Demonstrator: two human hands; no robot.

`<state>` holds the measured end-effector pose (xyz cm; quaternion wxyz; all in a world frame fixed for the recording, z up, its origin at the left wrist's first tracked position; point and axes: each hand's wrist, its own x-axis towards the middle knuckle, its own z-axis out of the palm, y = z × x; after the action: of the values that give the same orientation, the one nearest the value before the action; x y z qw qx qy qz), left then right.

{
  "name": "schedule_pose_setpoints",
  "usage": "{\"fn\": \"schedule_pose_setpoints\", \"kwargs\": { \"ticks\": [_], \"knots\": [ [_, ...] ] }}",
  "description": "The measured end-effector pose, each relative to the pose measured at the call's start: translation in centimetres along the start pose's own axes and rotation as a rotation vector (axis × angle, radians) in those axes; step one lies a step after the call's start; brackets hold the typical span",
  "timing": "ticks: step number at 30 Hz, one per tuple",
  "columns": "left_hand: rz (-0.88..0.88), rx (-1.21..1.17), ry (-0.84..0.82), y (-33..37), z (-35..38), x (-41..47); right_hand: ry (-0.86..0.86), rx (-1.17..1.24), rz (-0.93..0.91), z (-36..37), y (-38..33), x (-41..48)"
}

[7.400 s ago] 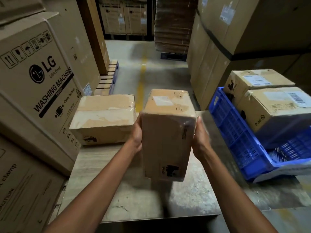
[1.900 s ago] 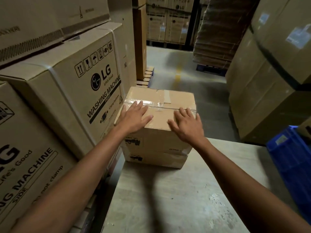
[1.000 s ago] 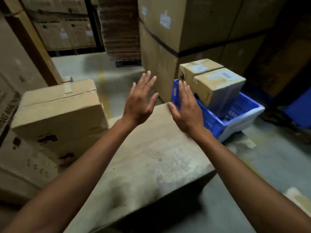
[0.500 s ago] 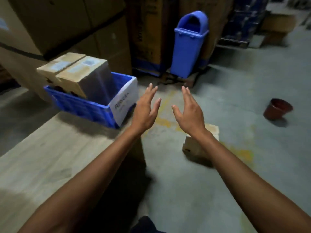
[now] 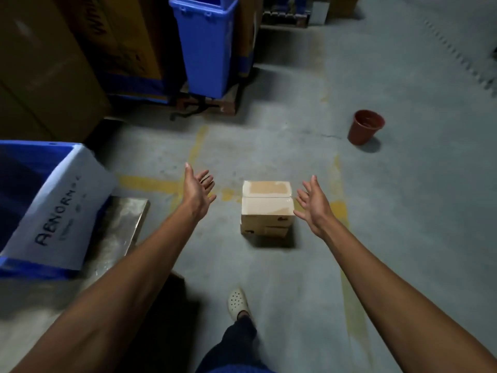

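Observation:
A small taped cardboard box (image 5: pixel 266 207) sits on the grey concrete floor, in the middle of the view. My left hand (image 5: pixel 198 189) is stretched out to the left of the box, fingers straight and spread, well apart from it. My right hand (image 5: pixel 312 204) is held out just right of the box, palm facing it, fingers spread, close to its right edge. Neither hand holds anything.
A blue crate (image 5: pixel 32 211) with a white label rests on a wooden table (image 5: pixel 118 232) at the left. A blue bin (image 5: pixel 205 47) and large cartons (image 5: pixel 45 71) stand behind. A red bucket (image 5: pixel 364 126) sits far right. My foot in a white shoe (image 5: pixel 238 304) is below.
The view has swung right and down from the table to the floor. The small box now lies between my hands, which have spread wider apart.

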<state>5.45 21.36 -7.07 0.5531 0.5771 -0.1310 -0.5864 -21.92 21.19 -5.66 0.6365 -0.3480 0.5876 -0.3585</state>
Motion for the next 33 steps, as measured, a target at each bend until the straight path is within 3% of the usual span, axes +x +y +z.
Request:
{"fn": "schedule_pose_setpoints", "kwargs": {
  "ticks": [12, 25, 29, 33],
  "knots": [
    [-0.155, 0.247, 0.077, -3.9, 5.9, 23.4, 0.148, 0.106, 0.214, -2.6, 0.3, 21.1],
    [-0.268, 0.411, 0.122, -23.8, 4.8, 44.8, 0.142, -0.065, 0.449, -8.2, 16.6, 44.6],
    [-0.277, 0.464, 0.187, -30.0, 3.5, 48.8, 0.171, -0.199, 0.515, -9.8, 21.7, 49.2],
    [-0.404, 0.545, 0.256, -33.8, 2.7, 50.4, 0.163, -0.357, 0.592, -10.9, 26.7, 52.2]
  ]
}}
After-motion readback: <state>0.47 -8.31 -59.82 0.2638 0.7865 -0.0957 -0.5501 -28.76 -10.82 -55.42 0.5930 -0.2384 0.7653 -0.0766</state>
